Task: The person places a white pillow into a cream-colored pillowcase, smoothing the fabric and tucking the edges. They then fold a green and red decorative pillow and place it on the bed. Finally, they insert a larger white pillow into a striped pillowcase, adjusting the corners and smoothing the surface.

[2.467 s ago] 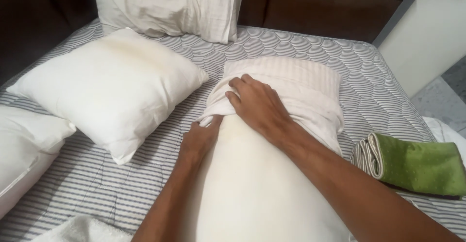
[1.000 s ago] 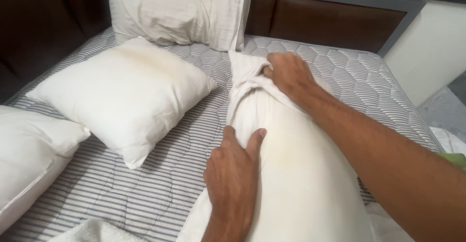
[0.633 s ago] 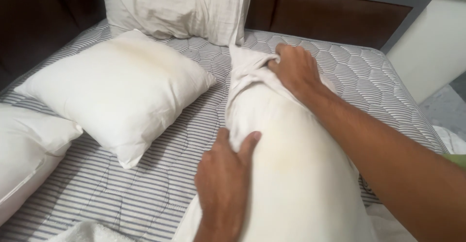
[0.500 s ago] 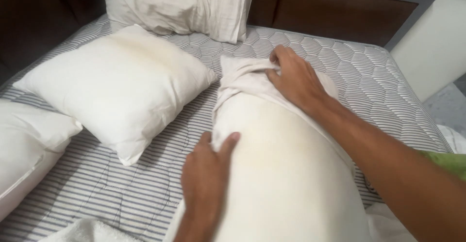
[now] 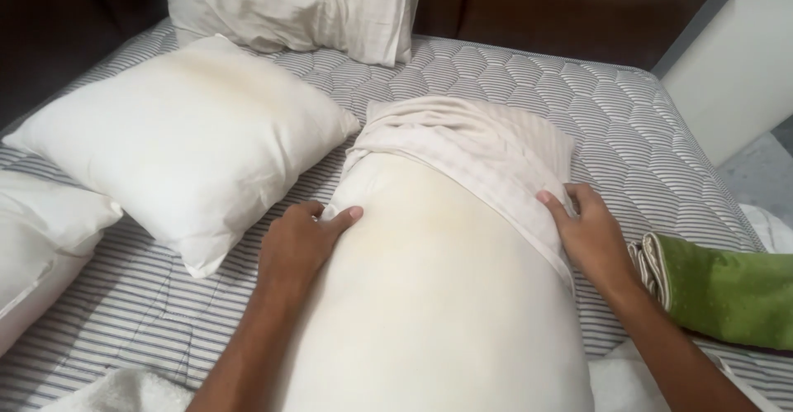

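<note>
Striped pillowcase (image 5: 487, 152) sits partway over my pillow (image 5: 438, 296); left hand (image 5: 301, 243) and right hand (image 5: 591, 230) pinch its hem, so next I'd tug evenly toward me.

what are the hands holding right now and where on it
Both hold the striped pillowcase by its open edge: the left hand at the left corner, the right hand at the right side, over the bare pillow.

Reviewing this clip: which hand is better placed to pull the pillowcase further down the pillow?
Probably the right hand: its fingers already pinch the pillowcase hem at the pillow's side. The left hand lies flatter at the opposite hem, seemingly steadying.
</note>
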